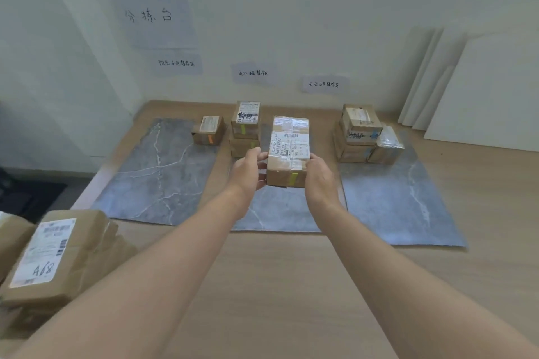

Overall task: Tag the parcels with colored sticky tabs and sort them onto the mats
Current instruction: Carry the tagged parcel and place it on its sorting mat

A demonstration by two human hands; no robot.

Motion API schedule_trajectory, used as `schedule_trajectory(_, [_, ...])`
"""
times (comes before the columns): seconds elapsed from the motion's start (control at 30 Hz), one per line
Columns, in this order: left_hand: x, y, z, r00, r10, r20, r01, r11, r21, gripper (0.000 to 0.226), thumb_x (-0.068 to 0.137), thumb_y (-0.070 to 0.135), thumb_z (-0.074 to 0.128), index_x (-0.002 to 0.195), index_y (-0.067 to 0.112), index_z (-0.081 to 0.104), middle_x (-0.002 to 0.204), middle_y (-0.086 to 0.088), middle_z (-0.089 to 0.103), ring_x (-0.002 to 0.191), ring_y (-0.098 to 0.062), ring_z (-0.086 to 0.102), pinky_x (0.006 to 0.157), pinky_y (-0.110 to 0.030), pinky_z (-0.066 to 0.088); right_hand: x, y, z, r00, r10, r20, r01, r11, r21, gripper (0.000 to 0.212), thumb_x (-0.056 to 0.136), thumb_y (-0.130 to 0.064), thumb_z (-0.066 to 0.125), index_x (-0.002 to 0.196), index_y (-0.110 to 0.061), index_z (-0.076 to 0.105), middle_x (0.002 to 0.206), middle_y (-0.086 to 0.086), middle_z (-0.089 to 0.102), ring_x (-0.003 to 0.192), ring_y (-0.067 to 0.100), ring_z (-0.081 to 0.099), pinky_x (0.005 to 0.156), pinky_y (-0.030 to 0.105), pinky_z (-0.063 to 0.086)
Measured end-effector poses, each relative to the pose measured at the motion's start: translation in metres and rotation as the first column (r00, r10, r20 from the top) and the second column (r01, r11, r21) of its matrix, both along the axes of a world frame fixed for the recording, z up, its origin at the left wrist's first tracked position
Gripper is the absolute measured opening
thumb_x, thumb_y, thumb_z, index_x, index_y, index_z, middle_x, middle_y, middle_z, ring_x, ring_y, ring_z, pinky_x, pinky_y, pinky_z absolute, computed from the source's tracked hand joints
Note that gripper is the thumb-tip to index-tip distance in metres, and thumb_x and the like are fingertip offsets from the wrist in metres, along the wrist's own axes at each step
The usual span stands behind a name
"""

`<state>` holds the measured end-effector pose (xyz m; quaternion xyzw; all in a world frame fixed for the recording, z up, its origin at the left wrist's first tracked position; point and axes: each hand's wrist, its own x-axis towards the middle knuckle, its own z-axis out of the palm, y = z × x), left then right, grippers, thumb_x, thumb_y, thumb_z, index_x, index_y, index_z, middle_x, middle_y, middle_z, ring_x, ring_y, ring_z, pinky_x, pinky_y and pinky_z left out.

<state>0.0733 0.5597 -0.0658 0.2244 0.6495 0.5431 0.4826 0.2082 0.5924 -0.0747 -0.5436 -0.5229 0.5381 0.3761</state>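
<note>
The left hand [248, 169] and right hand [319, 175] gripped the taped cardboard parcel [288, 151] at its near end, one on each side, fingers curled round its edges. It sat between them over the middle grey mat [280, 213], long axis running away toward the wall, just right of two stacked parcels [245, 128]. It was brown board with glossy tape, a white label on top and a yellow-green tab [294, 178] on the near face. The mat looked flat and marble-veined.

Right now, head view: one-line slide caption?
Left hand and right hand hold a yellow-tabbed parcel over the middle mat.
</note>
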Motion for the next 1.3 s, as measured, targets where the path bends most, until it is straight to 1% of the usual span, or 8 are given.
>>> schedule_trajectory(0.17, [-0.027, 0.057, -0.028, 0.997, 0.048, 0.067, -0.047, 0.999, -0.014, 0.047, 0.105, 0.036, 0.036, 0.112, 0.002, 0.069, 0.107, -0.012, 0.074, 0.095, -0.022, 0.068, 0.095, -0.036, 0.055, -0.026, 0.057, -0.029, 1.000, 0.003, 0.022, -0.002, 0.999, -0.048, 0.034, 0.101, -0.027, 0.033, 0.100, -0.044, 0.062, 0.105, -0.019, 0.069, 0.100, -0.002, 0.060, 0.082, 0.026, 0.046])
schedule_trajectory(0.33, [-0.050, 0.115, -0.082, 0.986, 0.092, 0.140, -0.086, 0.995, -0.050, 0.046, 0.105, 0.034, 0.036, 0.117, 0.003, 0.066, 0.111, -0.009, 0.071, 0.105, -0.021, 0.066, 0.085, -0.028, 0.053, -0.055, 0.123, -0.075, 0.999, 0.021, 0.044, -0.019, 0.999, -0.040, 0.042, 0.096, -0.027, 0.032, 0.113, -0.034, 0.070, 0.110, -0.012, 0.073, 0.101, 0.003, 0.065, 0.080, 0.024, 0.049])
schedule_trajectory(0.67, [-0.073, 0.198, -0.186, 0.980, 0.103, 0.171, -0.085, 0.990, -0.108, 0.040, 0.105, 0.034, 0.034, 0.120, 0.015, 0.066, 0.126, -0.002, 0.066, 0.119, -0.019, 0.060, 0.104, -0.032, 0.043, -0.097, 0.224, -0.181, 0.994, -0.100, 0.034, 0.105, 0.969, -0.226, 0.041, 0.102, -0.028, 0.032, 0.121, -0.026, 0.068, 0.112, -0.008, 0.071, 0.099, 0.007, 0.063, 0.074, 0.021, 0.044])
schedule_trajectory(0.87, [-0.089, 0.223, -0.231, 0.988, 0.046, 0.149, -0.028, 0.993, -0.117, 0.050, 0.105, 0.042, 0.027, 0.143, 0.023, 0.053, 0.148, 0.006, 0.049, 0.134, -0.019, 0.046, 0.110, -0.034, 0.035, -0.120, 0.251, -0.233, 0.994, -0.112, 0.014, 0.112, 0.957, -0.269, 0.044, 0.092, -0.036, 0.032, 0.109, -0.027, 0.072, 0.106, -0.009, 0.076, 0.104, 0.015, 0.067, 0.098, 0.036, 0.051])
schedule_trajectory(1.03, [-0.095, 0.234, -0.244, 0.983, 0.057, 0.175, -0.042, 0.995, -0.087, 0.050, 0.105, 0.043, 0.031, 0.146, 0.022, 0.050, 0.151, 0.000, 0.046, 0.136, -0.022, 0.044, 0.111, -0.033, 0.033, -0.125, 0.266, -0.247, 0.993, -0.116, 0.017, 0.116, 0.954, -0.277, 0.041, 0.099, -0.035, 0.034, 0.108, -0.025, 0.072, 0.106, -0.006, 0.075, 0.101, 0.013, 0.065, 0.083, 0.029, 0.046])
schedule_trajectory(1.13, [-0.094, 0.231, -0.240, 0.976, 0.124, 0.179, -0.110, 0.990, -0.086, 0.048, 0.105, 0.039, 0.034, 0.143, 0.016, 0.051, 0.147, -0.002, 0.052, 0.132, -0.024, 0.048, 0.114, -0.037, 0.035, -0.124, 0.265, -0.245, 0.994, -0.105, 0.012, 0.104, 0.955, -0.279, 0.040, 0.099, -0.036, 0.035, 0.105, -0.021, 0.072, 0.104, -0.005, 0.074, 0.099, 0.015, 0.063, 0.081, 0.028, 0.045])
schedule_trajectory(1.23, [-0.094, 0.221, -0.229, 0.975, 0.173, 0.141, -0.161, 0.982, -0.093, 0.045, 0.104, 0.036, 0.036, 0.133, 0.011, 0.058, 0.137, -0.005, 0.060, 0.126, -0.025, 0.056, 0.113, -0.042, 0.040, -0.118, 0.259, -0.230, 0.993, -0.117, 0.014, 0.116, 0.944, -0.311, 0.033, 0.103, -0.033, 0.035, 0.084, -0.023, 0.060, 0.086, -0.010, 0.060, 0.081, 0.009, 0.052, 0.071, 0.025, 0.038])
schedule_trajectory(1.3, [-0.093, 0.211, -0.215, 0.977, 0.170, 0.126, -0.157, 0.982, -0.102, 0.044, 0.104, 0.036, 0.035, 0.130, 0.011, 0.060, 0.134, -0.006, 0.062, 0.126, -0.025, 0.056, 0.113, -0.043, 0.041, -0.113, 0.249, -0.213, 0.991, -0.136, 0.016, 0.134, 0.937, -0.322, 0.029, 0.105, -0.031, 0.035, 0.082, -0.027, 0.052, 0.083, -0.013, 0.051, 0.077, 0.005, 0.045, 0.074, 0.028, 0.036])
